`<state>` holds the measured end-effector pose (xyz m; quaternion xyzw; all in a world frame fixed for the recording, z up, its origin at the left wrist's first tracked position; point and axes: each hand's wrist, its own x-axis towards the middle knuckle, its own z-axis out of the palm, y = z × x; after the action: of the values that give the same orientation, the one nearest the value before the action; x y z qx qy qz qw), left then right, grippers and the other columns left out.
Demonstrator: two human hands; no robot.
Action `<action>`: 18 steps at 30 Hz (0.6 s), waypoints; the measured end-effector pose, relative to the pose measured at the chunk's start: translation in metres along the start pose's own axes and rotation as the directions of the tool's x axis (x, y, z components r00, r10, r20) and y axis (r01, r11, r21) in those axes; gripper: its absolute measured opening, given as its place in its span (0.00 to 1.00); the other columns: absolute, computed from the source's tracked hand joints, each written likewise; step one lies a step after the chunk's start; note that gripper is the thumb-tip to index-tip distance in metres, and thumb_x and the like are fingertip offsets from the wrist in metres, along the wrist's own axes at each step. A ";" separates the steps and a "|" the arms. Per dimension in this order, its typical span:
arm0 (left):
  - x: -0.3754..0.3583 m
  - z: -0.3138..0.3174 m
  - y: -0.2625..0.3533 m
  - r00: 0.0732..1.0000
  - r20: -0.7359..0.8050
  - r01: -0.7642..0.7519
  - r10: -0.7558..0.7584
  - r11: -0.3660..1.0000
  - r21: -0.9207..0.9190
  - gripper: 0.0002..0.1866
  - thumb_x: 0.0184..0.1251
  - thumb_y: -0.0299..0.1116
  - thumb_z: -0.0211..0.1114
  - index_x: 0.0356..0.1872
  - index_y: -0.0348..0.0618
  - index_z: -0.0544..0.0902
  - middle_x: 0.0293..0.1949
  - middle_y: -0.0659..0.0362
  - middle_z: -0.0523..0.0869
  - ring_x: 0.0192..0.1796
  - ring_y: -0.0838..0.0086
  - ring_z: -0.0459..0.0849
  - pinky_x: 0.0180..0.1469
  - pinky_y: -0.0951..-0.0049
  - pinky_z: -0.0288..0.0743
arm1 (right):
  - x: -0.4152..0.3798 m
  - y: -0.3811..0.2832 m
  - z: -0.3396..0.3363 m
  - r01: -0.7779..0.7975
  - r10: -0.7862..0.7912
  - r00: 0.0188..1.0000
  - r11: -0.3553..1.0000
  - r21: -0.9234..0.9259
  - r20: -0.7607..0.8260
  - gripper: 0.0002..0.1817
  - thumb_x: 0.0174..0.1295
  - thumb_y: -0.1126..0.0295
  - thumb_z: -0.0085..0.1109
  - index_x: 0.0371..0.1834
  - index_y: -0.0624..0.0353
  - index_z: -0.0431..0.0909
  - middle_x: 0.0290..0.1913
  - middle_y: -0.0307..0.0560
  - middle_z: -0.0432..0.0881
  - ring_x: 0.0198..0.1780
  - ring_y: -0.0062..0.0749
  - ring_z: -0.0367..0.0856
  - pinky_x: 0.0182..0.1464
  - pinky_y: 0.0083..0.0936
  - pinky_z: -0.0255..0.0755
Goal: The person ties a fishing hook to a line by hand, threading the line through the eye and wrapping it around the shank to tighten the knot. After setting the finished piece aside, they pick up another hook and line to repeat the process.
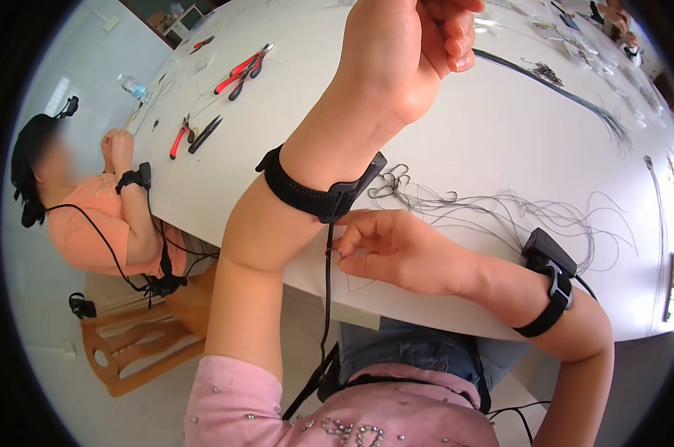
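Note:
Raised over the table at the top edge, my left hand (408, 56) has its fingers curled together. What they hold, if anything, is hidden. My right hand (404, 249), low by the table's near edge, pinches a small hook (335, 253) between thumb and index finger. A thin line hangs just below it. Beyond my right hand lies a loose tangle of hooks with long thin lines (456, 205). A dark bundle of strands (553, 86) runs rightward from behind my left fingers; whether they touch it, I cannot tell.
Red-handled pliers (240, 73), more pliers (179, 140) and black tweezers (206, 135) lie on the white table (300, 97). A bottle (134, 87) stands at the left. A person (91, 216) sits there beside a wooden chair (132, 346). Small hooks (547, 73) lie upper right.

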<state>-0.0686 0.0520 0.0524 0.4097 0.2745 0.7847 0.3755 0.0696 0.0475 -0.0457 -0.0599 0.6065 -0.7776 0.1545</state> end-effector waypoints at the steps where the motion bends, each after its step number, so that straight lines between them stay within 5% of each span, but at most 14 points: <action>1: 0.000 0.002 0.001 1.000 0.001 -0.010 0.010 1.000 -0.007 0.22 0.73 0.43 0.46 0.24 0.40 0.78 0.13 0.64 0.73 0.16 0.80 0.68 0.20 0.80 0.62 | 0.001 0.003 -0.001 0.066 -0.068 0.997 0.997 -0.037 -0.044 0.07 0.57 0.72 0.59 0.35 0.63 0.75 0.35 0.40 0.81 0.37 0.20 0.75 0.40 0.21 0.70; 5: -0.009 0.016 0.006 0.996 -0.083 0.019 -0.014 0.998 0.053 0.23 0.73 0.43 0.45 0.24 0.40 0.78 0.14 0.64 0.73 0.15 0.80 0.68 0.19 0.81 0.63 | 0.002 -0.003 -0.004 0.126 -0.128 0.987 0.992 -0.029 -0.100 0.07 0.57 0.72 0.59 0.35 0.64 0.75 0.35 0.41 0.81 0.38 0.21 0.76 0.40 0.21 0.70; 7: -0.011 0.019 0.003 0.999 -0.026 0.034 -0.029 0.968 0.247 0.23 0.73 0.43 0.44 0.26 0.38 0.79 0.14 0.63 0.73 0.15 0.80 0.68 0.18 0.81 0.63 | 0.000 -0.013 -0.004 -0.113 0.114 0.993 0.993 0.039 -0.017 0.05 0.60 0.78 0.57 0.37 0.65 0.73 0.48 0.44 0.77 0.53 0.24 0.74 0.53 0.19 0.67; 8: -0.011 0.021 0.000 1.000 0.008 0.024 -0.028 0.942 0.334 0.23 0.73 0.43 0.44 0.27 0.37 0.79 0.14 0.63 0.73 0.15 0.80 0.68 0.18 0.82 0.64 | 0.000 -0.013 -0.003 -0.114 0.114 0.993 0.993 0.037 -0.016 0.05 0.60 0.78 0.57 0.37 0.65 0.73 0.48 0.44 0.77 0.53 0.24 0.74 0.53 0.19 0.67; 10: -0.019 0.030 -0.007 0.997 -0.042 -0.044 0.067 0.915 0.401 0.13 0.62 0.33 0.61 0.20 0.37 0.81 0.17 0.62 0.79 0.19 0.85 0.73 0.20 0.82 0.65 | -0.004 -0.012 -0.003 -0.146 0.144 0.989 0.989 0.038 0.042 0.04 0.61 0.77 0.57 0.36 0.64 0.73 0.52 0.46 0.75 0.57 0.26 0.73 0.54 0.21 0.68; 11: -0.021 0.033 -0.010 0.997 -0.039 -0.048 0.069 0.915 0.400 0.13 0.62 0.33 0.61 0.20 0.37 0.81 0.17 0.62 0.79 0.19 0.85 0.73 0.20 0.82 0.65 | -0.005 -0.011 -0.003 -0.146 0.144 0.989 0.989 0.035 0.040 0.04 0.61 0.77 0.57 0.36 0.64 0.73 0.52 0.46 0.75 0.57 0.26 0.73 0.54 0.21 0.68; 13: -0.026 0.034 -0.015 0.996 0.017 -0.077 0.082 0.823 0.563 0.13 0.65 0.36 0.60 0.27 0.37 0.82 0.19 0.63 0.78 0.19 0.85 0.71 0.20 0.83 0.63 | -0.007 -0.009 -0.003 0.036 -0.029 0.994 0.997 -0.070 0.107 0.07 0.56 0.73 0.57 0.35 0.65 0.75 0.32 0.42 0.78 0.35 0.22 0.76 0.37 0.22 0.70; 17: -0.038 0.025 -0.021 0.992 0.121 -0.068 -0.034 0.665 0.744 0.16 0.66 0.36 0.60 0.20 0.38 0.80 0.18 0.64 0.78 0.19 0.88 0.70 0.20 0.84 0.62 | -0.018 -0.025 0.000 0.053 -0.009 0.981 0.973 -0.224 0.193 0.07 0.56 0.72 0.57 0.34 0.66 0.74 0.31 0.44 0.76 0.33 0.25 0.76 0.36 0.23 0.70; 18: -0.039 0.021 -0.022 0.992 0.122 -0.069 -0.032 0.666 0.743 0.16 0.66 0.36 0.60 0.20 0.38 0.80 0.18 0.64 0.78 0.19 0.88 0.70 0.20 0.84 0.62 | -0.020 -0.031 0.001 0.043 0.026 0.967 0.965 -0.258 0.255 0.07 0.56 0.72 0.57 0.33 0.65 0.75 0.41 0.48 0.74 0.41 0.30 0.75 0.41 0.25 0.71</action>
<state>-0.0276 0.0352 0.0301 0.5781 0.5430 0.5807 0.1837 0.0833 0.0597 -0.0144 -0.1825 0.6782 -0.6773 0.2190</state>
